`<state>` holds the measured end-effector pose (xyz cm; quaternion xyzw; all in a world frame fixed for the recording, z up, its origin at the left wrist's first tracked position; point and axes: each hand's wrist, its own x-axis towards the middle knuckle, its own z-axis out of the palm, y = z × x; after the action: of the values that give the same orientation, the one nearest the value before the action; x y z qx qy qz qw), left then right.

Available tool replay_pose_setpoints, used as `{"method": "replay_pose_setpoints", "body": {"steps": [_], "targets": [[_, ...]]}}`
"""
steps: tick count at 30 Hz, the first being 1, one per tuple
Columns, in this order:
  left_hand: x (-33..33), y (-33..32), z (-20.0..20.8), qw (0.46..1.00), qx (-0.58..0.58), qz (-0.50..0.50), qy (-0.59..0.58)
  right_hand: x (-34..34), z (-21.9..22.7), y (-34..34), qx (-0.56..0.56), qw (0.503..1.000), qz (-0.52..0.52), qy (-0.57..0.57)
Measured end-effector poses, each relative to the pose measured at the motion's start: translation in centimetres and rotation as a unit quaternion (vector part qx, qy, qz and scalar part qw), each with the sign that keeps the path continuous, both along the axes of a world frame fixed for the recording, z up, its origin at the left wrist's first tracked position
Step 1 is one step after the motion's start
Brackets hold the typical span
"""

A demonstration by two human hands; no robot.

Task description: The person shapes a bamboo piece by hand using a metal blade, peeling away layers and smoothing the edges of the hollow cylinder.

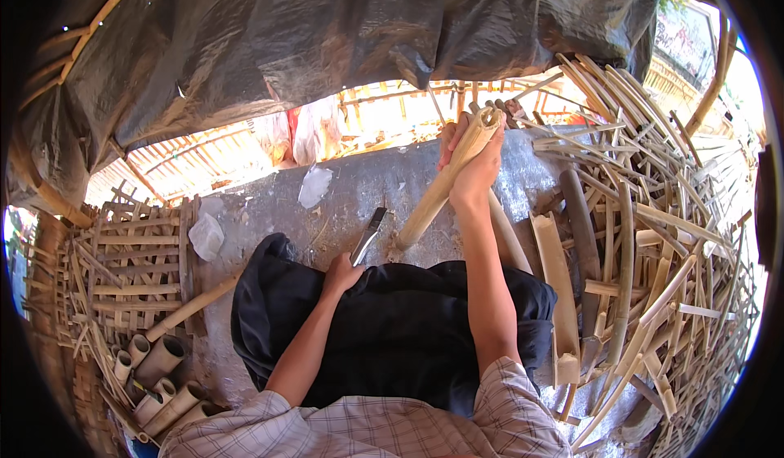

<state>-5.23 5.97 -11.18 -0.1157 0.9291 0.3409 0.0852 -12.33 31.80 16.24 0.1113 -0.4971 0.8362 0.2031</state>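
Note:
My left hand (343, 275) is closed round the grip end of a knife (369, 233), its broad blade dark with a bright edge and pointing up and away from me. The knife is apart from the bamboo. My right hand (476, 174) wraps round the upper part of a pale bamboo pole (433, 205). Tilted, the pole rises to the right, its far end open and split-looking. Its lower end is near the grey floor, though I cannot tell whether it touches. A dark cloth (376, 327) covers my lap.
To the right lies a big heap of bamboo strips (661, 245), with a half-split bamboo piece (557, 286) by my right knee. Bamboo tubes (160, 358) are stacked at left below a bamboo lattice (135, 266). Clear plastic (315, 187) lies ahead; a black tarp (327, 33) hangs beyond.

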Motion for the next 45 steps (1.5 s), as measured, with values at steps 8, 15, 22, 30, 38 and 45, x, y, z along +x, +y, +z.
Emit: {"method": "replay_pose_setpoints", "body": {"steps": [8, 15, 22, 30, 38, 45], "targets": [[0.0, -0.6, -0.6, 1.0, 0.005, -0.01, 0.005, -0.1, -0.4, 0.0, 0.029, 0.998, 0.041, 0.031], [0.0, -0.2, -0.1, 1.0, -0.003, -0.004, -0.003, 0.5, 0.6, -0.6, 0.029, 0.99, 0.101, 0.09], [0.1, -0.3, -0.2, 1.0, -0.003, -0.01, 0.004, 0.7, 0.7, -1.7, 0.061, 0.978, -0.051, 0.19], [0.1, -0.6, -1.0, 1.0, 0.002, -0.007, 0.001, 1.8, 2.5, -1.3, 0.15, 0.98, -0.107, 0.077], [0.1, -0.2, -0.5, 1.0, -0.007, -0.01, 0.012, 2.2, 2.9, -0.5, 0.243, 0.963, -0.108, 0.032], [0.0, -0.2, -0.7, 1.0, -0.001, -0.015, 0.006, 2.1, 2.7, -0.3, 0.246, 0.96, -0.132, -0.002]]}}
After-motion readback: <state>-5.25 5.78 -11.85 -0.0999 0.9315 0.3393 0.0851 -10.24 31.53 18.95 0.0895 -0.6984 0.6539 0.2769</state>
